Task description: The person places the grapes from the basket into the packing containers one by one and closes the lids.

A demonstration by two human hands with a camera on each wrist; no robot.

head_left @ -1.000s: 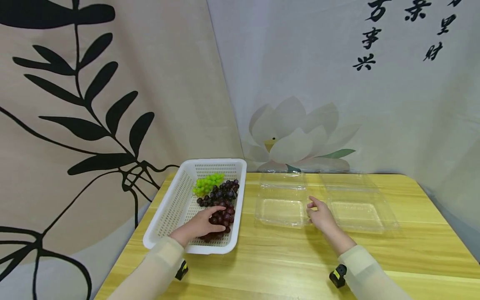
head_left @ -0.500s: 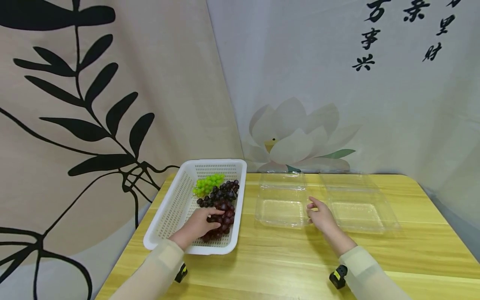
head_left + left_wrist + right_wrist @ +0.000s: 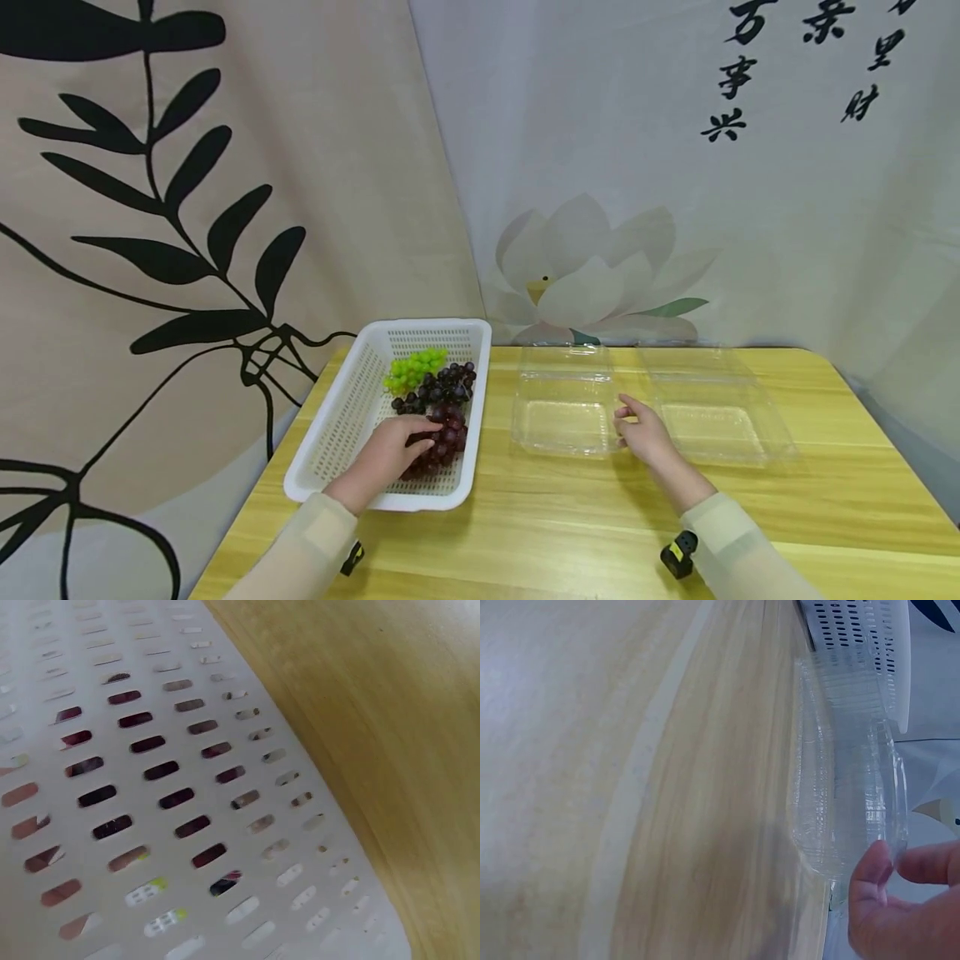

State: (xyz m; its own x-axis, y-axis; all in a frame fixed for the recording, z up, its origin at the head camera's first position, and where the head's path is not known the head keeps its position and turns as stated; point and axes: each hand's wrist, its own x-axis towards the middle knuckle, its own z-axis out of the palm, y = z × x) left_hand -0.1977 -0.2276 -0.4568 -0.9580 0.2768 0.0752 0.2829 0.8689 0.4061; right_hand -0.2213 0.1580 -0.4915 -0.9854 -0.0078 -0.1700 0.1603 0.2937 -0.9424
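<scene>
My left hand [image 3: 386, 454] reaches into the white basket [image 3: 303, 483], its thumb and fingers closing on the left side of a bunch of dark red grapes [image 3: 452, 437]. In the left wrist view the perforated basket wall [image 3: 247, 907] hides most of that hand; dark red shows through its slots. Beyond the red bunch lie black grapes [image 3: 450, 383] and green grapes [image 3: 416, 367]. On the right, my right hand [image 3: 641, 429] pinches the edge of an opened clear plastic container [image 3: 562, 433] between thumb and finger, plainer in the right wrist view, where the hand [image 3: 907, 907] meets the rim.
A second opened clear container [image 3: 712, 425] stands to the right of my right hand. The wooden table [image 3: 562, 533] reaches to the printed cloth backdrop [image 3: 585, 167] behind. Black devices [image 3: 678, 554] are strapped at both wrists.
My left hand has drawn back slightly to the left, and the gap between its thumb and fingers has narrowed. The grapes stay where they were. My right hand and the containers have not moved.
</scene>
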